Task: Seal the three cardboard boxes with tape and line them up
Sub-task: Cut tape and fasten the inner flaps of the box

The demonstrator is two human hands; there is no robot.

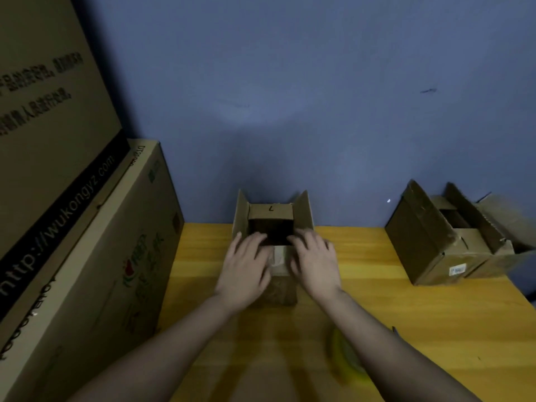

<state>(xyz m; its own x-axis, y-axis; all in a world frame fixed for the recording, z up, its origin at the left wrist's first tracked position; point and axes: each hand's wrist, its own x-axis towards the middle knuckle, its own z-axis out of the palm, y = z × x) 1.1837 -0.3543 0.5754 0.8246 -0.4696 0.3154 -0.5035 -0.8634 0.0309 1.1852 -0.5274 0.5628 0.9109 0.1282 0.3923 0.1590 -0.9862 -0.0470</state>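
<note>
left hand point(246, 266), right hand point(314, 261) flat, pressing near flap | box point(272, 216) upright, opening up

1 head cam, looking fwd and down, close over table point(406, 329), wall point(290, 82) behind

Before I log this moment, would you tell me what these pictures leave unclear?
Head view only:
- Third box: none in sight.
- Middle box: inside too dark; near flap hidden under both hands.
- Tape roll: blurred, partly behind the right forearm.
- Right box: cut by the frame edge.
</note>
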